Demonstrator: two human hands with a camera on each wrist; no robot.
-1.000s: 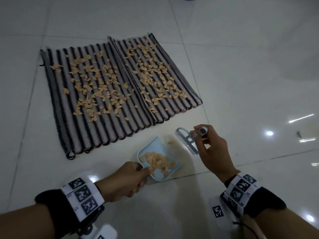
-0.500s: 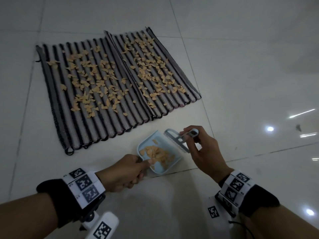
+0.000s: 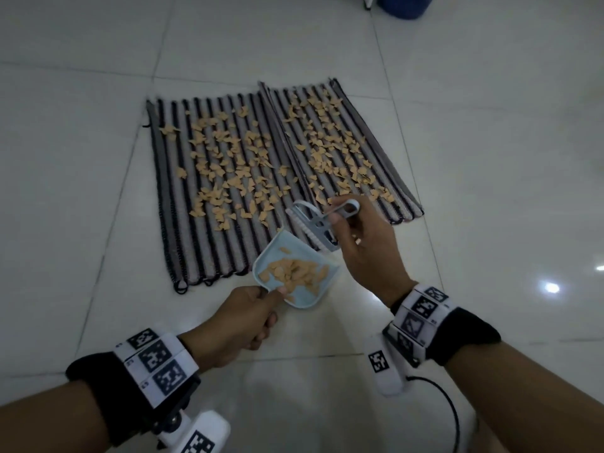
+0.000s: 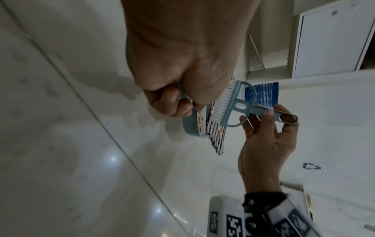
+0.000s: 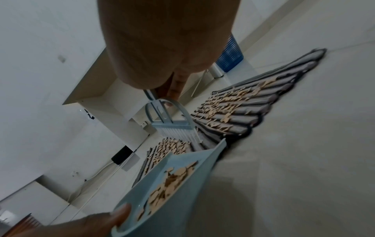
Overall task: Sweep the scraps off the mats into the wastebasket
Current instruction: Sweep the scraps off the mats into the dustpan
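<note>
Left mat (image 3: 209,204): lies flat on the pale tiled floor (image 3: 98,125), dark and grey ribbed stripes running away from the viewer, looped fringe along the near edge. Tan paper-like scraps (image 3: 228,165) are scattered thickly over its middle; the near strip is mostly bare.

Left hand (image 3: 238,325): fingers curled round the handle of a light blue dustpan (image 3: 294,273), thumb laid on the rear rim. The pan is raised at a tilt, its open lip over the near edge of the left mat, and carries a heap of tan scraps in its bed.

Right hand (image 3: 362,250): thumb and fingers pinch the slotted handle of a small blue-grey brush (image 3: 313,227) with white bristles. The brush head sits just above the pan's lip, bristles pointed toward the left mat; contact with mat or pan cannot be confirmed.

Right mat (image 3: 343,148): same striped pattern, its left edge overlapping the left mat. Scraps cover most of its length, thinning toward the outer border.

Blue wastebasket (image 3: 405,4): mesh-sided, standing on the floor well beyond the mats at the far right.
</note>
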